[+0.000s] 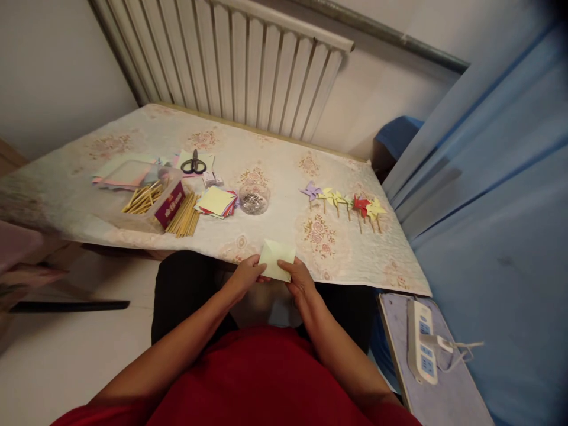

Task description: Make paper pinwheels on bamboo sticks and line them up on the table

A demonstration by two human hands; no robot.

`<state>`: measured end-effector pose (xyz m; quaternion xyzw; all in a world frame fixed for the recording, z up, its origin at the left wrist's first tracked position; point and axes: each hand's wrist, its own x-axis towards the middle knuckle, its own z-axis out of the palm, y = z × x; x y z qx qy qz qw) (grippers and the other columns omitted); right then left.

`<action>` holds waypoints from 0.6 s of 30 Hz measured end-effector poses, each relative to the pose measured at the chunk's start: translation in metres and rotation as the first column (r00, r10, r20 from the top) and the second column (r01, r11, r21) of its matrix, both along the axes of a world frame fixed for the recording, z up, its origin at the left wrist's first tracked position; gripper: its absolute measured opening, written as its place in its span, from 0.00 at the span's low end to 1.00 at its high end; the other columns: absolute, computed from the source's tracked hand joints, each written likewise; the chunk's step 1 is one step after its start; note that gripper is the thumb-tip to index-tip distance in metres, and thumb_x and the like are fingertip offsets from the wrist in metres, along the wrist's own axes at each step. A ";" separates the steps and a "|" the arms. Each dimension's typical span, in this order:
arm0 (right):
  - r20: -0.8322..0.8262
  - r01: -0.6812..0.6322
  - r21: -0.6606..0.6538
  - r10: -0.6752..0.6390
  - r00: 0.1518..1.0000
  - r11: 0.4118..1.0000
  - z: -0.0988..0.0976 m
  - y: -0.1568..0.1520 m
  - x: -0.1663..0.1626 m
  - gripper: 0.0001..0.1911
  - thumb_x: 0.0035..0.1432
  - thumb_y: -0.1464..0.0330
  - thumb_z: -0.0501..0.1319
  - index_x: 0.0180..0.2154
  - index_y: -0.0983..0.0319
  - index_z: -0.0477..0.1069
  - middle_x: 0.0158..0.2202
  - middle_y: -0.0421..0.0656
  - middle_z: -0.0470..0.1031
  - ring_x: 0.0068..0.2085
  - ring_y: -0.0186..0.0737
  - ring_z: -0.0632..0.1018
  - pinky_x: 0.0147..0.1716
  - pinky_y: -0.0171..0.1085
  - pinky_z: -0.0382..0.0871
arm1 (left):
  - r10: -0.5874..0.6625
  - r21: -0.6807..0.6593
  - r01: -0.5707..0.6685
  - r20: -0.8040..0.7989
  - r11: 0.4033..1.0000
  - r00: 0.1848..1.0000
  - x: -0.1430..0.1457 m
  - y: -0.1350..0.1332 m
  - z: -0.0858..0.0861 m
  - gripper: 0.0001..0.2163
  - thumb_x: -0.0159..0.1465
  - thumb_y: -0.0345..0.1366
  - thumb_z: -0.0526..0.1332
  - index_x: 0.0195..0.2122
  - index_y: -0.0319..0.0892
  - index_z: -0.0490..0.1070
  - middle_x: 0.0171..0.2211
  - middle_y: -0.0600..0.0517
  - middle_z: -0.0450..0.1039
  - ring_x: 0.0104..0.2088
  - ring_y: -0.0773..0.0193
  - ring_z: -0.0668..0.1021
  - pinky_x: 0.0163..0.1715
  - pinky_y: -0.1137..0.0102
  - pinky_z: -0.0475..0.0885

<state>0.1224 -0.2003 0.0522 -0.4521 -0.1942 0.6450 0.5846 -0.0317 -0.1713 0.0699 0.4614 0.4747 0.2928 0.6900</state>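
Note:
Between my two hands is a pale green square of paper (276, 254), held over the table's front edge. My left hand (249, 273) pinches its left side, thumb on top. The right side is gripped by my right hand (300, 276), whose thumb lies across the paper's face. Beyond the paper stands a round clear container (254, 199) of small metal pieces. To its left lies a stack of coloured paper squares (217, 202). Several paper pinwheels on sticks (341, 202), purple, yellow, green and red, lie in a row at the right.
A clear plastic box (144, 219) of thin wooden sticks sits at the left, with more sticks (183, 216) beside it. Black-handled scissors (194, 164) rest on paper sheets behind. A power strip (421, 340) with a plug lies on a side surface at the lower right, near a blue curtain (501, 225).

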 end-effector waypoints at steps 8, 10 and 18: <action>0.016 0.067 -0.021 -0.067 0.998 0.998 0.005 0.003 0.001 0.23 0.33 0.70 0.74 0.37 0.63 0.75 0.29 0.42 0.81 0.26 0.41 0.78 0.30 0.39 0.72 | -0.012 0.241 -0.011 0.092 0.971 0.996 -0.010 -0.003 0.002 0.35 0.56 0.37 0.62 0.66 0.39 0.57 0.44 0.46 0.78 0.39 0.60 0.79 0.40 0.66 0.73; 0.010 0.057 -0.018 -0.057 0.998 0.998 0.007 0.002 0.001 0.23 0.34 0.70 0.74 0.37 0.63 0.75 0.30 0.42 0.81 0.26 0.41 0.78 0.30 0.39 0.73 | -0.045 0.329 0.027 0.045 0.944 0.998 -0.013 -0.003 0.001 0.32 0.58 0.37 0.62 0.65 0.41 0.61 0.46 0.47 0.78 0.42 0.60 0.79 0.46 0.64 0.72; -0.027 0.033 -0.022 -0.034 0.999 0.999 0.011 0.002 -0.001 0.24 0.34 0.70 0.74 0.38 0.64 0.75 0.30 0.42 0.82 0.26 0.41 0.78 0.30 0.39 0.74 | -0.041 0.427 0.015 0.053 0.904 0.998 -0.019 -0.005 -0.008 0.39 0.60 0.36 0.61 0.71 0.44 0.45 0.54 0.43 0.73 0.41 0.62 0.79 0.43 0.65 0.74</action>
